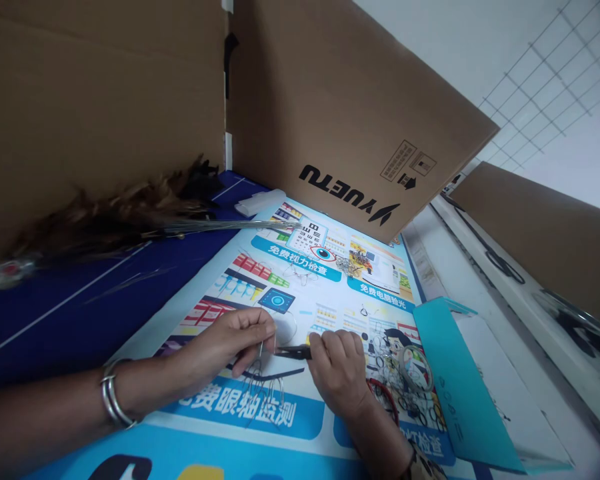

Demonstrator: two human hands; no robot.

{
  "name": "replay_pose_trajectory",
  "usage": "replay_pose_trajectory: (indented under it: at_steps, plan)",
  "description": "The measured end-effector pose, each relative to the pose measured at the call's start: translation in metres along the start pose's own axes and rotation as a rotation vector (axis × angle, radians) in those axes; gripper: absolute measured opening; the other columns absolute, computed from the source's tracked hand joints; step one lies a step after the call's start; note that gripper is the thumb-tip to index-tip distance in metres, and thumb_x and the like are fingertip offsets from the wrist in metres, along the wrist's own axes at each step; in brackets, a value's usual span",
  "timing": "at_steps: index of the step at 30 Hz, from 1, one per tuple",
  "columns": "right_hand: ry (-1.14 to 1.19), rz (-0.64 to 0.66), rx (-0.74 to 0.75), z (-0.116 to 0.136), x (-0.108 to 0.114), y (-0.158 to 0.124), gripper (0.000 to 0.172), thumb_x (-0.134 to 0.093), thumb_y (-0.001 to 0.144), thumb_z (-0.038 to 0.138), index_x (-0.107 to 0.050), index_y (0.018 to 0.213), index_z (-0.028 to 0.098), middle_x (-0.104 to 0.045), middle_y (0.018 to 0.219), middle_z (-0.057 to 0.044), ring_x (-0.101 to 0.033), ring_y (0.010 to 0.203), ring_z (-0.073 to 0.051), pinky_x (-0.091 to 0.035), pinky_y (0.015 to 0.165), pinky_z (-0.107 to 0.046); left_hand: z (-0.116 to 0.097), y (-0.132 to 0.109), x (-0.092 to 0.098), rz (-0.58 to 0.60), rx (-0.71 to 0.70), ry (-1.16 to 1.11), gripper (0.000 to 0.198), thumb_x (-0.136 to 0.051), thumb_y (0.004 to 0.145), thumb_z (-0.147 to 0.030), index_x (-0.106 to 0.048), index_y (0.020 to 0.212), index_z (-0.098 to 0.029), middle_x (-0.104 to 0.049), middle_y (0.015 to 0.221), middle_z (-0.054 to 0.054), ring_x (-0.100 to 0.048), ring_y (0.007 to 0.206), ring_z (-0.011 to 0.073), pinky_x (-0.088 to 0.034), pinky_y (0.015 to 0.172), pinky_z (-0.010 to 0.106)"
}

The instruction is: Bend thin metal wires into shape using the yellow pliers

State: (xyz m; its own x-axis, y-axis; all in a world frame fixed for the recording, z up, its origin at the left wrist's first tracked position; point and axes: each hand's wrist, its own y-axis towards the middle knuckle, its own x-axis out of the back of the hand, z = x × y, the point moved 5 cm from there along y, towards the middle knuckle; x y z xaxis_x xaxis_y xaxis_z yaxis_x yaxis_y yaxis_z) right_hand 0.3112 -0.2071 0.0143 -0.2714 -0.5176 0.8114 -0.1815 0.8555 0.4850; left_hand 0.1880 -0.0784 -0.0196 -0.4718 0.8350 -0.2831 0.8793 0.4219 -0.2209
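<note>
My left hand (225, 347) is closed in a pinch on a thin wire eyeglass frame (266, 381) that hangs below the fingers over a printed poster (260, 413). My right hand (337, 370) is closed round small dark pliers (293, 351), whose tip points left and meets the frame near my left fingers. A clear lens (286, 327) lies on the poster just behind the two hands. Silver bangles circle my left wrist.
A feather duster (110, 217) lies on the blue tabletop (80, 300) at the left. Cardboard panels (340, 100) stand behind. A tape roll (416, 368) and a teal folder (455, 380) lie at the right. More wire frames (350, 265) rest further back.
</note>
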Motion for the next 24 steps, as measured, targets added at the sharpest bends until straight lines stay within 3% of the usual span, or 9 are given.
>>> replay_pose_trajectory:
  at_steps: [9, 24]
  plan:
    - [-0.013, 0.013, 0.026, -0.0025, 0.0000, 0.0003, 0.020, -0.057, 0.087, 0.017, -0.059, 0.106, 0.015, -0.058, 0.087, -0.006, -0.048, 0.080, -0.020, -0.036, 0.073, -0.038, -0.0003, -0.0013, -0.0009, -0.016, 0.005, 0.026, 0.037, -0.052, 0.089, -0.048, -0.058, 0.072, -0.016, -0.043, 0.039, -0.009, -0.029, 0.031, 0.0043, -0.021, 0.044, 0.023]
    - [-0.007, 0.019, 0.045, 0.0026, -0.0045, -0.0021, 0.020, -0.055, 0.089, 0.015, -0.059, 0.109, 0.016, -0.058, 0.088, -0.007, -0.051, 0.081, -0.020, -0.038, 0.073, -0.038, 0.0042, 0.0000, -0.0006, -0.008, 0.027, 0.070, 0.036, -0.052, 0.089, -0.049, -0.058, 0.072, -0.017, -0.043, 0.036, -0.009, -0.029, 0.030, 0.0056, -0.020, 0.042, 0.022]
